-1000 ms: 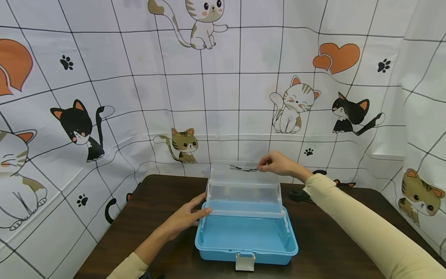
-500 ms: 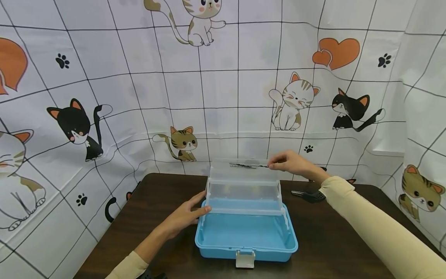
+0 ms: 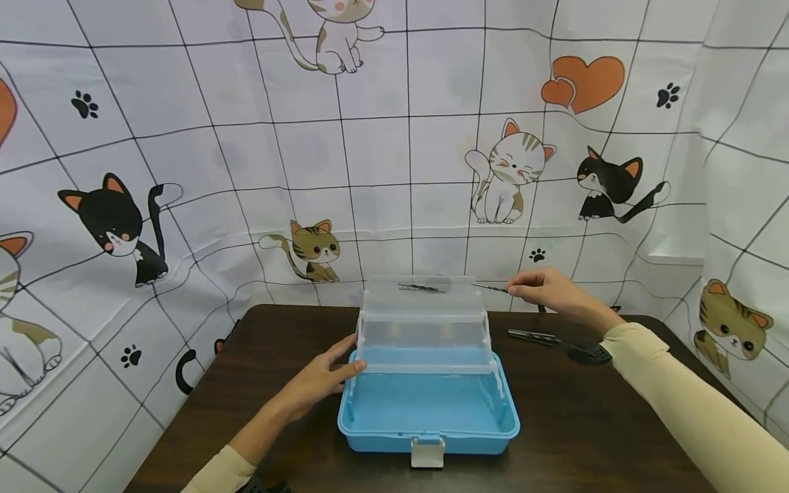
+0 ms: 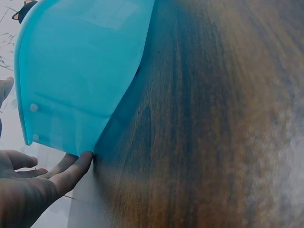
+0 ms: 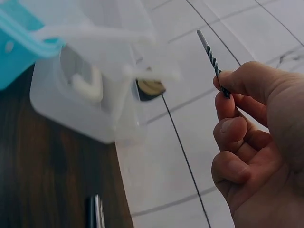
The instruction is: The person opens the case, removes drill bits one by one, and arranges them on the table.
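Observation:
A light blue toolbox [image 3: 428, 445] stands on the dark table with its translucent trays [image 3: 425, 335] raised at the back. My left hand [image 3: 311, 383] holds its rear left corner; the left wrist view shows fingertips [image 4: 85, 159] against the blue wall. Beyond the upper tray's right end, my right hand [image 3: 551, 291] pinches a drill bit [image 5: 211, 57] between thumb and index finger, the bit's smooth shank pointing outward. Several more drill bits [image 3: 422, 287] lie in the top tray. Loose drill bits [image 3: 533, 337] rest on the table below my right hand.
The brown wooden table [image 3: 296, 335] ends at a white curtain [image 3: 376, 157] printed with grid lines and cartoon cats. A white latch [image 3: 427, 453] hangs at the toolbox's front. Black wrist gear [image 3: 590, 355] shows under the right sleeve.
My right hand has moved right from the upper tray, drawing the drill bit out past its end. The left hand stays at the toolbox. The bits on the table have come into fuller view.

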A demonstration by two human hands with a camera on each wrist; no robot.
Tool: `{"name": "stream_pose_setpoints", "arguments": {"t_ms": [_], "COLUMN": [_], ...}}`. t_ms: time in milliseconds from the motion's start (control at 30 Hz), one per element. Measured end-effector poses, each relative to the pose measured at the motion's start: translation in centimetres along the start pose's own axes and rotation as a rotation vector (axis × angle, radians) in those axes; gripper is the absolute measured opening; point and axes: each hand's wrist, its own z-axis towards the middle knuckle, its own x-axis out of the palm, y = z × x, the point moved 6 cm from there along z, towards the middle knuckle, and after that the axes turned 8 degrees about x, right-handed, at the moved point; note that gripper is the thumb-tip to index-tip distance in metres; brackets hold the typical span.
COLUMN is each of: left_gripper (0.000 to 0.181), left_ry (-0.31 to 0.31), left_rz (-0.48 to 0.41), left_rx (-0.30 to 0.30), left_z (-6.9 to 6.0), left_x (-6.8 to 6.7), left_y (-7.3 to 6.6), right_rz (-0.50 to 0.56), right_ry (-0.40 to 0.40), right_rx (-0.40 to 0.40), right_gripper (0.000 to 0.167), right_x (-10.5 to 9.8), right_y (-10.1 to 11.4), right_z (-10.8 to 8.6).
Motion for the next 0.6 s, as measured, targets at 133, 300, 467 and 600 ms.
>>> {"name": "stream_pose_setpoints", "arguments": {"t_ms": [133, 300, 467, 600], "left_gripper": [0.081, 0.081, 0.082, 0.08], "left_ry": [0.001, 0.001, -0.005, 0.0], "left_rz": [-0.001, 0.0, -0.002, -0.004], "left_rx": [0.003, 0.001, -0.008, -0.006], "left_z": [0.0, 0.1, 0.0, -0.1], "left_x": [-0.1, 0.0, 0.0, 0.0], "left_y": [0.0, -0.1, -0.2, -0.2], "right_rz": [-0.023, -0.048, -0.091, -0.122], "right_ry": [-0.019, -0.03, -0.031, -0.024], "right_rx": [0.027, 0.035, 0.036, 0.045], "right_gripper": [0.037, 0.035, 0.032, 0.031], "right_x": [-1.0, -1.8, -1.8, -1.2], "right_y": [-1.6, -3.4, -5.5, -7.4], "right_z": [-1.0, -2.6, -3.6, -4.3]}}
